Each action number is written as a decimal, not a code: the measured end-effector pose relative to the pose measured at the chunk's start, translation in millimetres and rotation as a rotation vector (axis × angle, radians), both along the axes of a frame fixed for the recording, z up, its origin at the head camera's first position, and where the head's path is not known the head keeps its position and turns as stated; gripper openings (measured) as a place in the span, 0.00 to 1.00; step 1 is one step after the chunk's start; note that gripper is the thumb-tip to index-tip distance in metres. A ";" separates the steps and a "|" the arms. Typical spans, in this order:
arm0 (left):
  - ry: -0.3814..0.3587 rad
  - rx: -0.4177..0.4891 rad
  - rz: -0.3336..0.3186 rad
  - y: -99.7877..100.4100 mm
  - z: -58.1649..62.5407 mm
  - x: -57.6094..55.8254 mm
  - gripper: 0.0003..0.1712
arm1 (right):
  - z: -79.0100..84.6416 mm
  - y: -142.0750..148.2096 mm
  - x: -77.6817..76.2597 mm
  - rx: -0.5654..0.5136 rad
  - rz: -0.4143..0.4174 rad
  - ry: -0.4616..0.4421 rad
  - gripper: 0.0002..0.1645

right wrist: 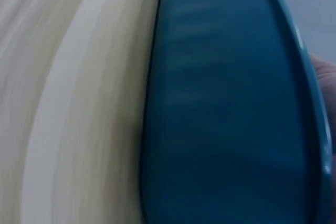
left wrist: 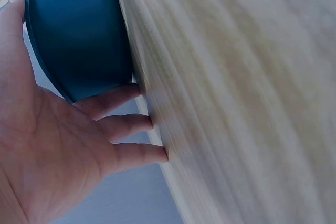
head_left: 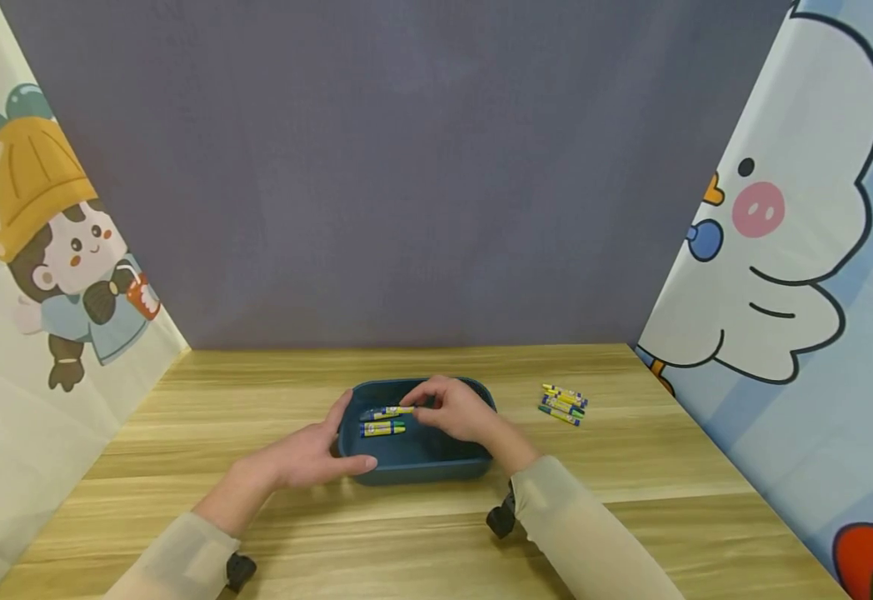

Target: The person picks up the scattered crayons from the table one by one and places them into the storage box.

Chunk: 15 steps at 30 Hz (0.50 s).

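A dark blue rectangular box (head_left: pixel 429 473) stands on the wooden table. My right hand (head_left: pixel 453 408) reaches over its right part and pinches a yellow-wrapped crayon (head_left: pixel 401 410) between thumb and fingers, low inside the box. Near the left end of the box lie more crayons (head_left: pixel 381 429), with green and yellow tips. At the left end, my left hand (head_left: pixel 301 454) rests against the box, thumb over the front corner and fingers stretched along the side. In the left wrist view, several straight fingertips (left wrist: pixel 160 154) of that hand reach the table. The box wall (right wrist: pixel 226 103) hides the right fingertips in the right wrist view.
Several more crayons (head_left: pixel 564 404) lie in a small group on the table (head_left: pixel 631 467), right of the box. A grey cloth panel (head_left: pixel 406 183) stands behind the table. Printed panels with cartoon figures flank it on the left and right.
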<state>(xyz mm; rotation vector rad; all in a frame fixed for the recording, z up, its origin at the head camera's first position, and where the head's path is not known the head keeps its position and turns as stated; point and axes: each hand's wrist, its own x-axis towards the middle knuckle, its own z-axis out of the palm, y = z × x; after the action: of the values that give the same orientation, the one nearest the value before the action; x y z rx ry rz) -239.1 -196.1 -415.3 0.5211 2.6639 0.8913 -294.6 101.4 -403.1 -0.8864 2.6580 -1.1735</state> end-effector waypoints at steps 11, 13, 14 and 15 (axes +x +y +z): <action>-0.023 0.000 -0.005 -1.3 2.4 2.0 0.75 | -8.1 -33.4 -3.3 -0.021 0.017 -0.046 0.12; -0.028 0.002 -0.005 -1.5 2.1 1.7 0.75 | -10.8 -36.2 -3.8 -0.006 0.011 -0.051 0.12; -0.029 0.006 -0.006 -1.7 2.1 1.6 0.74 | -11.7 -37.1 -3.8 0.003 0.008 -0.052 0.12; -0.029 0.007 -0.005 -2.0 2.1 1.6 0.75 | -12.3 -38.1 -3.8 0.014 0.007 -0.052 0.12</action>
<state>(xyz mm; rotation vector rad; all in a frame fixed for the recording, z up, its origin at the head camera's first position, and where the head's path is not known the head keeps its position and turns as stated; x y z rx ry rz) -237.5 -198.0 -413.2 0.5127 2.6327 0.9001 -298.5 63.4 -415.4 -0.8507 2.6164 -1.1590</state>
